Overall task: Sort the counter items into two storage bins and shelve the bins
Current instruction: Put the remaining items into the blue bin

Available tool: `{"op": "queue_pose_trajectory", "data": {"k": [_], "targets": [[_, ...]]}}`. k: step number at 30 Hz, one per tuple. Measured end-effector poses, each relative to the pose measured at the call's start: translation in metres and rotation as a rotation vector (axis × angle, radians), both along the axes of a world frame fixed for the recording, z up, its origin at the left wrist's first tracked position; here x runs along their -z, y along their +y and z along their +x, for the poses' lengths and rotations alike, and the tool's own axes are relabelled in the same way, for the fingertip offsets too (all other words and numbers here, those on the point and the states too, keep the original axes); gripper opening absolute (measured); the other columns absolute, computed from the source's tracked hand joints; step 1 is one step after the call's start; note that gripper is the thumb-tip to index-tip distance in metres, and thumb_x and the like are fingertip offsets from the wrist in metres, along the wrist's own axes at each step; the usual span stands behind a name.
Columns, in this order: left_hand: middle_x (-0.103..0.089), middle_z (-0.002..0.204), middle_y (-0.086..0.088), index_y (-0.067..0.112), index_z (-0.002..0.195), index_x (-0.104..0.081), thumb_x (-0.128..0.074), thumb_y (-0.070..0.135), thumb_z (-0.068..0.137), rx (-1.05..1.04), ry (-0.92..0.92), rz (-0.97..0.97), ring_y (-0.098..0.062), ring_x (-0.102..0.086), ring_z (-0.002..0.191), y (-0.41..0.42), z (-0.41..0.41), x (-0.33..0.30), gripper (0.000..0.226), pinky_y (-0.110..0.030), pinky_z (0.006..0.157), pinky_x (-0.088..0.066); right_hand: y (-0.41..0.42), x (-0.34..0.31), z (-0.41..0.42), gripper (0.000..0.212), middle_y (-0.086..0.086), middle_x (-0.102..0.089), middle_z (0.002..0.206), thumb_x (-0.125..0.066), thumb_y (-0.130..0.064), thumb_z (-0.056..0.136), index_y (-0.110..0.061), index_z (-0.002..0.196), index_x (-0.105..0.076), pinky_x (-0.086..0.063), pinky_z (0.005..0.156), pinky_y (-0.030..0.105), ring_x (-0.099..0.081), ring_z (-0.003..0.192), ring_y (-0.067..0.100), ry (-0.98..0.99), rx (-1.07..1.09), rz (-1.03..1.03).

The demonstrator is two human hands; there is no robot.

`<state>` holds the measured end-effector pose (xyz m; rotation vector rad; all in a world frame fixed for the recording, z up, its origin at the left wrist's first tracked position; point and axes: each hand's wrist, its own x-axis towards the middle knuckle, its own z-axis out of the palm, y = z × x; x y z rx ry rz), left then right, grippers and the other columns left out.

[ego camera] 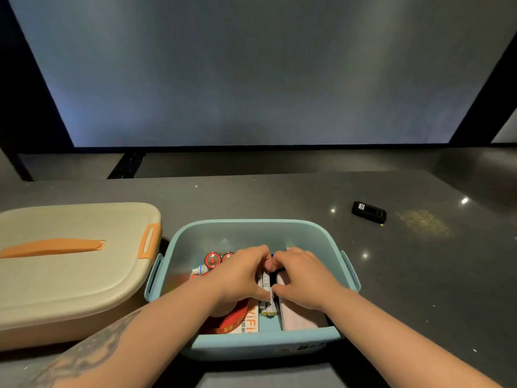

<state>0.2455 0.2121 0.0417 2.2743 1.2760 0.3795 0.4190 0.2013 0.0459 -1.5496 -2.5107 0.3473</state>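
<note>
Pinching white batteries (265,287) between both hands' fingers (261,292), inside blue bin (251,345)

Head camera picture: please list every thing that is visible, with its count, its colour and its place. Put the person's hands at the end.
blue bin: one, light blue, open, on the counter in front of the person
beige bin: one, beige with orange handle and clasp, lid on, left of the blue bin
round batteries: two visible, red ends, far left inside the blue bin
small tube: one, white with blue cap, beside the round batteries
white batteries: a pack, count unclear, middle of the blue bin
black device: one, black, on the counter to the right behind the blue bin
counter: one, dark grey
left hand: one, holds the white batteries
right hand: one, holds the white batteries
</note>
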Motion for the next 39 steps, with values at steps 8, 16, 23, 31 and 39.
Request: {"op": "queue_pose_trajectory", "data": {"k": [8,16,23,31,39], "targets": [[-0.056,0.086,0.012,0.029,0.083,-0.054,-0.07,0.052,0.064,-0.112,-0.135,0.081,-0.004,-0.053,0.08,0.002,-0.004,0.003,0.034,-0.022,0.07,-0.043,-0.005,-0.009,0.0,0.023,-0.006,-0.063,0.101,-0.056,-0.018,0.079,-0.025,0.101,-0.06,-0.042,0.079,0.031,-0.052,0.102,0.016,0.262,0.224,0.098],[-0.056,0.098,0.021,0.035,0.095,-0.057,-0.069,0.023,0.081,-0.24,-0.186,0.352,-0.003,-0.054,0.093,0.047,0.027,-0.042,0.022,-0.029,0.079,-0.044,0.023,-0.035,0.062,0.02,-0.014,-0.066,0.085,-0.059,-0.022,0.067,-0.031,0.084,-0.063,-0.049,0.072,0.023,-0.06,0.081,0.004,0.848,0.559,0.19],[-0.059,0.084,0.022,0.037,0.086,-0.063,-0.044,0.059,0.08,-0.215,-0.076,0.317,-0.003,-0.057,0.086,0.078,0.047,-0.015,0.029,-0.025,0.072,-0.046,0.124,-0.002,0.18,0.037,0.001,-0.061,0.117,-0.064,-0.023,0.081,-0.023,0.117,-0.058,-0.044,0.083,0.028,-0.055,0.109,0.02,0.345,0.872,-0.028],[-0.059,0.085,0.029,0.049,0.078,-0.06,-0.04,0.068,0.07,-0.231,-0.144,0.229,0.013,-0.052,0.084,0.085,0.034,-0.013,0.028,-0.002,0.074,-0.038,0.23,0.039,0.192,0.08,0.017,-0.03,0.142,-0.062,-0.062,0.076,-0.029,0.141,-0.029,-0.034,0.102,0.045,-0.03,0.131,0.036,0.141,1.115,-0.198],[-0.059,0.088,0.023,0.045,0.087,-0.061,-0.027,0.072,0.069,-0.246,-0.085,0.207,0.006,-0.05,0.091,0.083,0.037,-0.008,0.047,-0.019,0.085,-0.04,0.253,0.071,0.184,0.05,0.022,-0.032,0.133,-0.064,-0.053,0.08,-0.023,0.115,-0.045,-0.034,0.101,0.055,-0.032,0.122,0.042,0.078,1.181,-0.093]]}}
